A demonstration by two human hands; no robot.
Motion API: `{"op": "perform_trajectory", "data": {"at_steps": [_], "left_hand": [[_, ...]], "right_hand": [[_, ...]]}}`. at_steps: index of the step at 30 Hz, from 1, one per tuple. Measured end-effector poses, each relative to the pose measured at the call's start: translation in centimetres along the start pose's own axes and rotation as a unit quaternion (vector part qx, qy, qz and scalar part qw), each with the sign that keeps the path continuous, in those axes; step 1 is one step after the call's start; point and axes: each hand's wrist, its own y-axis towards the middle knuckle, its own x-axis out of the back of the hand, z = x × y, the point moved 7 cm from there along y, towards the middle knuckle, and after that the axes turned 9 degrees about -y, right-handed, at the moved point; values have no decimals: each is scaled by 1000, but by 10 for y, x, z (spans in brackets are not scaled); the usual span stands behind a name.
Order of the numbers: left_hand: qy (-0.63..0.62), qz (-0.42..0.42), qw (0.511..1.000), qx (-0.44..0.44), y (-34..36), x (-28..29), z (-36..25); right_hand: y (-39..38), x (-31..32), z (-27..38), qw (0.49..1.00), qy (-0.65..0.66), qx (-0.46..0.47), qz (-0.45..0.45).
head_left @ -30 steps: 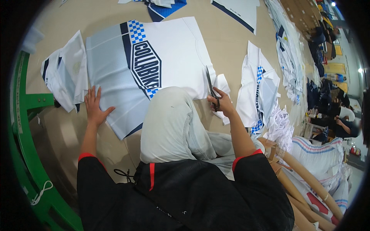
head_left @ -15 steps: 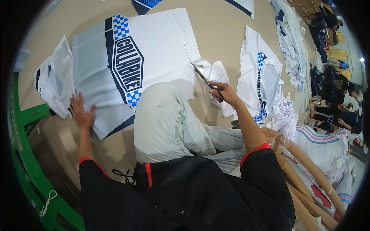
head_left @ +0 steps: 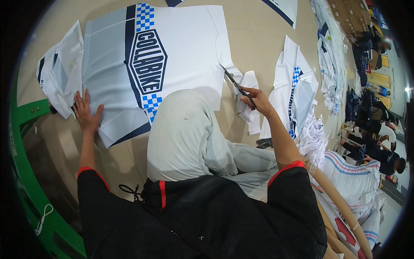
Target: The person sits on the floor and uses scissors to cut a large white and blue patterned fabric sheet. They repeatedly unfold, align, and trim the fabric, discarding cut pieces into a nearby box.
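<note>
A large printed fabric panel (head_left: 189, 52), white and grey with blue checks and a dark emblem, lies spread on the floor in front of my knee. My right hand (head_left: 255, 100) is closed round a pair of scissors (head_left: 235, 82), whose blades meet the panel's right edge. Beside the blades, a loose white strip of fabric (head_left: 249, 86) trails from that edge. My left hand (head_left: 88, 113) rests flat, fingers spread, on the panel's lower left corner. Close by it lies a crumpled white fabric piece (head_left: 64, 71) with dark trim.
Another patterned fabric piece (head_left: 291, 84) lies to the right, near a heap of white scraps (head_left: 314, 136). Cardboard tubes (head_left: 340, 203) and a striped white sack (head_left: 351, 172) stand at lower right. A green metal frame (head_left: 32, 172) borders the left. People (head_left: 379, 149) sit at far right.
The whole view has shifted slightly. The scissors stay at the panel's right edge, with the blades looking more closed. My left hand still lies on the lower left corner.
</note>
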Motion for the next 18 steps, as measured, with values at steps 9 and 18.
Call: {"op": "perform_trajectory", "data": {"at_steps": [9, 18], "left_hand": [[-9, -2, 1000, 3, -1, 1, -1], [-18, -4, 1000, 0, -4, 6, -6]], "right_hand": [[-11, -15, 0, 999, -9, -10, -51], [-23, -40, 14, 992, 111, -28, -56]]}}
